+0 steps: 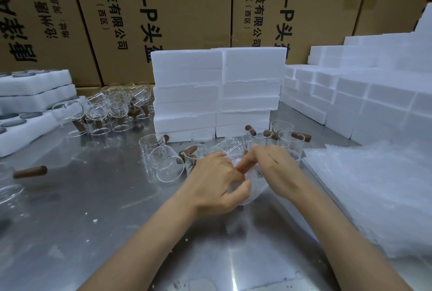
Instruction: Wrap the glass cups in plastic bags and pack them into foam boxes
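Steel table (98,197) w/ foam boxes (217,92) stacked center back. Mid-frame, left hand (215,185) & right hand (273,169) both curl fingers, pinching bag (254,178) round cup (233,148). More bags (374,185) at right.

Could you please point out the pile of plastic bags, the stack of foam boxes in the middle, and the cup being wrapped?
pile of plastic bags (374,187), head view, on its top sheet.
stack of foam boxes (217,89), head view, on its front face.
cup being wrapped (251,193), head view, on its bagged wall between both hands.
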